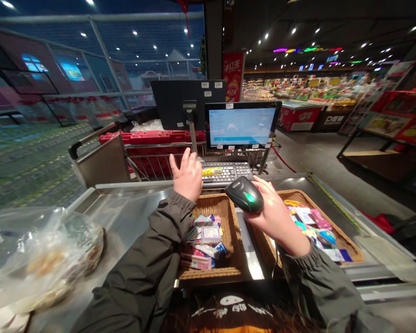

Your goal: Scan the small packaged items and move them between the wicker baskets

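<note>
My left hand [187, 175] is above the left part of the keyboard, its outer fingers raised and partly spread. A slim yellow packet [212, 171] with a barcode sticks out from its right side, in front of the keys; the thumb's grip on it is hidden. My right hand [275, 215] is wrapped round a black barcode scanner [244, 194], which has a lit green patch on top and points left toward the packet. Below the hands are a left wicker basket [233, 222] and a right wicker basket [348, 243], both holding small packaged goods.
Behind the keyboard [235, 172] stand a lit monitor [242, 126] and a second dark screen [175, 104]. A clear plastic bag with food [48, 259] lies on the metal counter [125, 203] at left. Beyond are a shopping cart [149, 162] and store shelves [391, 115].
</note>
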`<move>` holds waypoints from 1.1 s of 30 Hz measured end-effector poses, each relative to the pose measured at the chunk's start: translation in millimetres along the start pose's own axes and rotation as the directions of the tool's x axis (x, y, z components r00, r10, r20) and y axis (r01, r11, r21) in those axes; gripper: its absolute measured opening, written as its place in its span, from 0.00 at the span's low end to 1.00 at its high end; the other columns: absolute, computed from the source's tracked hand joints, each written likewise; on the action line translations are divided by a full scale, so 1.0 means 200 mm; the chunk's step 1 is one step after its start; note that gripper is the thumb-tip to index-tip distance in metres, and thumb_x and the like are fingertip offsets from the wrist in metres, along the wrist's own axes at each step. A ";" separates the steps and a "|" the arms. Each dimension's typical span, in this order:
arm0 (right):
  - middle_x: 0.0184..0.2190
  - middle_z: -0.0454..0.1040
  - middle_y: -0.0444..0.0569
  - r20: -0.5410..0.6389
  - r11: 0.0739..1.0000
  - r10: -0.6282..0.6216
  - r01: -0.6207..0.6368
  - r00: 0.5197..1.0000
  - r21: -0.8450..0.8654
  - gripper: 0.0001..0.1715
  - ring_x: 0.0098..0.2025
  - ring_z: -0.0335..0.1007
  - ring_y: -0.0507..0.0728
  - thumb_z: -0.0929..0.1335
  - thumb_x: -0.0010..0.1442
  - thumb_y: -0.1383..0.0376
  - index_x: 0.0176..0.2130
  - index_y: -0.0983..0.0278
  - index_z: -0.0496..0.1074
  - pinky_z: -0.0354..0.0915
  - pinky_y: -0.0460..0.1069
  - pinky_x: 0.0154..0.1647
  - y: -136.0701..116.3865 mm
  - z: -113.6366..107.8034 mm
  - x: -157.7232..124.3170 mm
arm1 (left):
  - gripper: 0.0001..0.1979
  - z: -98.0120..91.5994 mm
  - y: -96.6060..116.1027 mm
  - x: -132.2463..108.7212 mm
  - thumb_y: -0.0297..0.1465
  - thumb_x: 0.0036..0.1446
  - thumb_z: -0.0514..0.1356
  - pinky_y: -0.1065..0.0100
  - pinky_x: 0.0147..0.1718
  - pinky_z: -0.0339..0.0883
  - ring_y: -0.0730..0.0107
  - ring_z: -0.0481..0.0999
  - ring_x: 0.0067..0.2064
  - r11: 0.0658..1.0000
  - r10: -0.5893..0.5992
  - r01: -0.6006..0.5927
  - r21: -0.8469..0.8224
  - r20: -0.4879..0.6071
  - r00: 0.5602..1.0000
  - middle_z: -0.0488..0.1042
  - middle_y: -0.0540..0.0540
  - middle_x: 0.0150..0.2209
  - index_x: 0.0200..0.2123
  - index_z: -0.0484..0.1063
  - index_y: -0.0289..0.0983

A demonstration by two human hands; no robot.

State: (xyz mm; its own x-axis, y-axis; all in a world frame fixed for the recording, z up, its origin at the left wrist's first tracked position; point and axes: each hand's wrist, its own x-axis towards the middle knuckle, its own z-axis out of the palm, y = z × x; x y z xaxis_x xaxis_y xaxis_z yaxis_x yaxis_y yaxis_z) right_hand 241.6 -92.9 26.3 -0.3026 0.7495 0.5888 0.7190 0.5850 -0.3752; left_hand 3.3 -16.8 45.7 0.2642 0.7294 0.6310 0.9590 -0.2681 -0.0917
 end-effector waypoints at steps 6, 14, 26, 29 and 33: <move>0.53 0.73 0.58 -0.028 1.000 0.001 -0.002 1.000 -0.014 0.23 0.66 0.57 0.75 0.70 0.49 0.65 0.47 0.62 0.73 0.53 0.74 0.64 0.01 0.00 0.01 | 0.18 0.01 -0.01 0.00 0.24 0.53 0.54 0.31 0.66 0.27 0.47 0.50 0.71 1.000 0.013 -0.013 0.011 0.012 1.000 0.64 0.33 0.64 0.47 0.73 0.33; 0.53 0.73 0.57 -0.050 1.000 -0.004 0.003 0.999 -0.020 0.23 0.65 0.59 0.75 0.70 0.49 0.65 0.47 0.61 0.73 0.55 0.73 0.64 0.05 0.03 0.02 | 0.18 0.05 -0.04 -0.03 0.23 0.52 0.55 0.32 0.66 0.28 0.47 0.50 0.71 0.999 0.041 -0.042 0.018 0.044 0.998 0.65 0.31 0.63 0.47 0.74 0.33; 0.52 0.74 0.58 0.003 0.998 0.064 -0.064 0.998 0.016 0.26 0.64 0.60 0.74 0.71 0.48 0.65 0.49 0.62 0.72 0.56 0.73 0.63 0.15 0.15 0.03 | 0.18 0.18 -0.08 -0.16 0.24 0.51 0.56 0.32 0.66 0.28 0.48 0.52 0.70 0.995 0.092 -0.098 0.025 0.179 0.980 0.67 0.31 0.61 0.46 0.74 0.33; 0.52 0.74 0.58 0.018 0.996 0.091 -0.091 0.996 0.025 0.26 0.63 0.61 0.73 0.70 0.48 0.65 0.48 0.63 0.72 0.56 0.73 0.63 0.17 0.19 0.03 | 0.17 0.23 -0.08 -0.22 0.24 0.52 0.56 0.32 0.66 0.31 0.48 0.54 0.69 0.989 0.130 -0.144 0.034 0.267 0.955 0.68 0.31 0.60 0.46 0.75 0.33; 0.51 0.75 0.58 0.057 0.994 0.109 -0.110 0.992 0.022 0.25 0.63 0.62 0.73 0.70 0.48 0.65 0.48 0.63 0.73 0.55 0.72 0.64 0.20 0.23 0.01 | 0.16 0.31 -0.09 -0.33 0.23 0.54 0.54 0.34 0.66 0.33 0.49 0.57 0.68 0.983 0.157 -0.182 0.029 0.385 0.910 0.72 0.32 0.55 0.44 0.76 0.34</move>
State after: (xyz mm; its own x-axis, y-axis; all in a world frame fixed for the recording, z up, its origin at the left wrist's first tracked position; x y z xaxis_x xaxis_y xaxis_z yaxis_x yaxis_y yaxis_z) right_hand 241.5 -53.8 -19.7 -0.2577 0.8250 0.5030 0.7337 0.5058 -0.4537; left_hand -25.1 -20.6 -41.6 0.4306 0.8633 0.2633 0.8974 -0.3783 -0.2272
